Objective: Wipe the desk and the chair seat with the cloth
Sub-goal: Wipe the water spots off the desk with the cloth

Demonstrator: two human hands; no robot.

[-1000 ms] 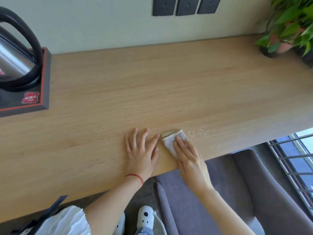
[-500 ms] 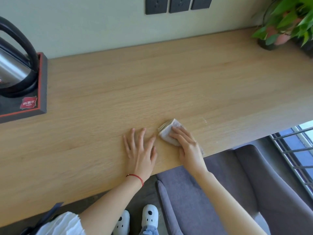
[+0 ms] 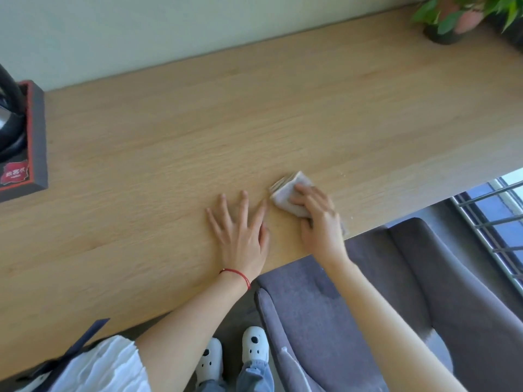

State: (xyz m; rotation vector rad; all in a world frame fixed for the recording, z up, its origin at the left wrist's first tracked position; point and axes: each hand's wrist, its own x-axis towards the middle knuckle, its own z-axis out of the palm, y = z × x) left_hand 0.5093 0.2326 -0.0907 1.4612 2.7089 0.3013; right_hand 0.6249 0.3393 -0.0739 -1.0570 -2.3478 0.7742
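Note:
A folded pale grey cloth (image 3: 285,190) lies on the light wooden desk (image 3: 254,123), close to its front edge. My right hand (image 3: 319,219) presses down on the cloth, fingers curled over its near half. My left hand (image 3: 240,233) rests flat on the desk just left of the cloth, fingers spread, holding nothing; a red string circles its wrist. Under the desk edge stands a grey upholstered chair (image 3: 368,306), its seat partly covered by my right forearm. A few pale crumbs (image 3: 343,174) dot the desk to the right of the cloth.
A black tray with a red rim (image 3: 31,154) holds a steel kettle (image 3: 7,120) at the desk's left end. A potted plant (image 3: 452,18) stands at the far right corner. A window railing (image 3: 498,222) runs on the right. My white slippers (image 3: 232,355) show below.
My right hand slid the cloth a little farther from the front edge and toward the right. My left hand stayed flat in place. My head tilted down, dropping the wall sockets out of view.

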